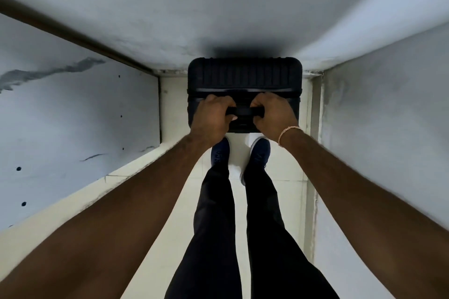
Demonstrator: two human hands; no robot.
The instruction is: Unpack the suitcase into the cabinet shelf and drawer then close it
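A black ribbed hard-shell suitcase [245, 75] stands upright and closed on the floor, its back against the grey wall ahead. I look straight down on its top. My left hand [213, 114] and my right hand [273, 114] both grip the black handle [244, 111] on its top, one at each end, fingers curled round it. No cabinet, shelf or drawer is in view.
Grey walls [73, 116] close in on the left, the right and ahead, forming a narrow passage. The floor is pale tile [175, 109]. My legs in dark trousers and blue shoes [220, 153] stand just behind the suitcase.
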